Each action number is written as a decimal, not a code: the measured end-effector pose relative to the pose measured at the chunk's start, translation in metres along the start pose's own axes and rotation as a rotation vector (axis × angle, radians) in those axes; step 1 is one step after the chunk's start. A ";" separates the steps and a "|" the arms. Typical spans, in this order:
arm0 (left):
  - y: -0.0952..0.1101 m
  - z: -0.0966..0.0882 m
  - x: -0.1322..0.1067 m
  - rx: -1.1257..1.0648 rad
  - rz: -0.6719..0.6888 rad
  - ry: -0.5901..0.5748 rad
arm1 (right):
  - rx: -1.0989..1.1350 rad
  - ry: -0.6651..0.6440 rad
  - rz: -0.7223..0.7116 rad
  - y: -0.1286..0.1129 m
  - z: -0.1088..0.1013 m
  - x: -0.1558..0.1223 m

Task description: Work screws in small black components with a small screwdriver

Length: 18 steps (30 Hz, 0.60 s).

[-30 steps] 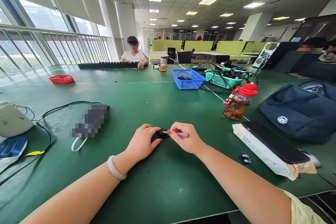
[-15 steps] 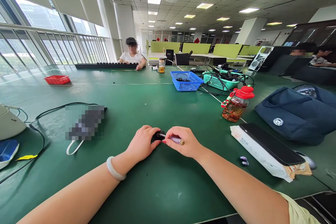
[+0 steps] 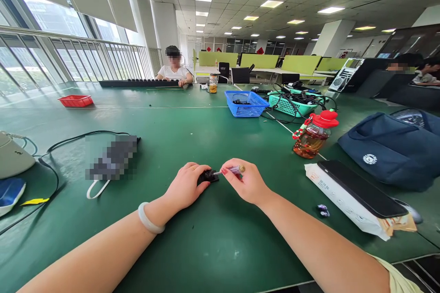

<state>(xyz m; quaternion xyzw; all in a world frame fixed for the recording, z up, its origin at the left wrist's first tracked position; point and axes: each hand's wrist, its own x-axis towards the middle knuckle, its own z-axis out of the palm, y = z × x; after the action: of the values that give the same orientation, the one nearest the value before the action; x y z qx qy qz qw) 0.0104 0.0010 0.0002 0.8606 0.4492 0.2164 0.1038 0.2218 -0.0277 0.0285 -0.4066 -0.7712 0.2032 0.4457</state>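
Note:
My left hand (image 3: pixel 188 185) presses a small black part (image 3: pixel 209 176) to the green table (image 3: pixel 206 247), its thumb and fingers closed around the part's left side. What kind of part it is cannot be made out. In my right hand (image 3: pixel 248 182) a screwdriver (image 3: pixel 235 170) with a pale purple, see-through handle is pinched between thumb and fingers. Its thin metal shaft points left, and the tip is at the right side of the black part. Whether the tip touches it is too small to tell.
To the right are small shiny purple pieces (image 3: pixel 322 211), a white packet (image 3: pixel 343 201) with a black phone (image 3: pixel 364 187) on it, a red-lidded bottle (image 3: pixel 312 139) and a navy bag (image 3: pixel 388 151). Blue (image 3: pixel 247 105) and green (image 3: pixel 288 104) baskets stand farther back. A person (image 3: pixel 174 71) sits opposite.
The screwdriver has shifted slightly right and up with my right hand, and its handle tilts upward more. More of the black part shows. My left hand stays nearly in place.

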 end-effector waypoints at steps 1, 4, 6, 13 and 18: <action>-0.001 0.000 0.000 -0.011 -0.002 -0.005 | -0.001 -0.004 0.006 0.000 0.001 0.000; -0.003 0.000 0.001 -0.037 -0.005 -0.019 | -0.006 -0.013 0.020 0.000 0.001 0.001; -0.004 0.000 0.001 -0.046 -0.007 -0.024 | -0.016 -0.015 0.019 0.000 0.001 0.001; -0.005 0.001 0.002 -0.053 -0.006 -0.031 | -0.115 -0.044 -0.099 -0.002 0.002 0.000; -0.003 0.000 0.003 -0.063 -0.039 -0.055 | -0.278 -0.115 -0.378 0.001 0.005 -0.003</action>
<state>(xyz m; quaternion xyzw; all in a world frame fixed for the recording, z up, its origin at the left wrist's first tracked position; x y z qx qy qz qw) 0.0095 0.0053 -0.0006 0.8536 0.4558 0.2045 0.1474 0.2184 -0.0296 0.0235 -0.3000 -0.8783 0.0308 0.3709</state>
